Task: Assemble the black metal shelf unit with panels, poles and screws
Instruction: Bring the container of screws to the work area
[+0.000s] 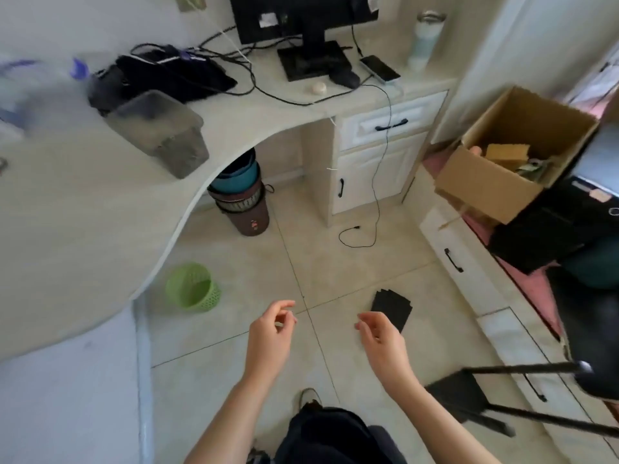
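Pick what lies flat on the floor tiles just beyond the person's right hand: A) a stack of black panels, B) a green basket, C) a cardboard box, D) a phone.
A: the stack of black panels lies flat on the tiled floor just past the right hand; the green basket stands off to the left, near the desk.

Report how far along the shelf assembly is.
Done: little shows. One panel at lower right has poles on it. In hand: nothing; the left hand and right hand hover with loosely curled fingers above the floor. Left: the stack of black panels lies loose on the tiles, unassembled; no screws are visible.
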The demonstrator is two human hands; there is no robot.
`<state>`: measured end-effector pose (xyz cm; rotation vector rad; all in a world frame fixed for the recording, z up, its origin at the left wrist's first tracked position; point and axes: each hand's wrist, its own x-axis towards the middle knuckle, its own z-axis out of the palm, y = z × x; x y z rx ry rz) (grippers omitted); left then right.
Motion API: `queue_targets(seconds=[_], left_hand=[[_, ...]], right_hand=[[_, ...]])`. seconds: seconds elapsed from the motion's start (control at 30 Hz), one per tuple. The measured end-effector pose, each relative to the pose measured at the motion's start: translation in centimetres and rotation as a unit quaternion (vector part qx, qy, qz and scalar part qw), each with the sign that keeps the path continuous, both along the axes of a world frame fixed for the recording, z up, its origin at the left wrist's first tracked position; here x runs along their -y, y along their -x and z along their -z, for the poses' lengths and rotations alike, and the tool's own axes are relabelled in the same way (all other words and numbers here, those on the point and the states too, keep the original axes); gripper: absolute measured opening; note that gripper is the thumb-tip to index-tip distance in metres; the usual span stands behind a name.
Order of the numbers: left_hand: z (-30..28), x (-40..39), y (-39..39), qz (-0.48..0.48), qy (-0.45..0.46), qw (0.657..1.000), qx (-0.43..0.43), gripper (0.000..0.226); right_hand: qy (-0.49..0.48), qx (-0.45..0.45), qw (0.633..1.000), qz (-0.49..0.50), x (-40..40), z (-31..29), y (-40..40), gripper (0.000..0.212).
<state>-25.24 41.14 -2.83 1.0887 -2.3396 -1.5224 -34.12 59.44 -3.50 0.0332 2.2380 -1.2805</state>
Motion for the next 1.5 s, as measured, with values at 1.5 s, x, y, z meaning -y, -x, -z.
queue_targets(seconds=[1.5], left_hand=[[-7.5,48.2,17.5,-0.256,0.161,0.953,-0.014,0.022]], right_hand=[[0.172,0.417,0.892,0.022,51.9,-8.0,23.4,0.016]])
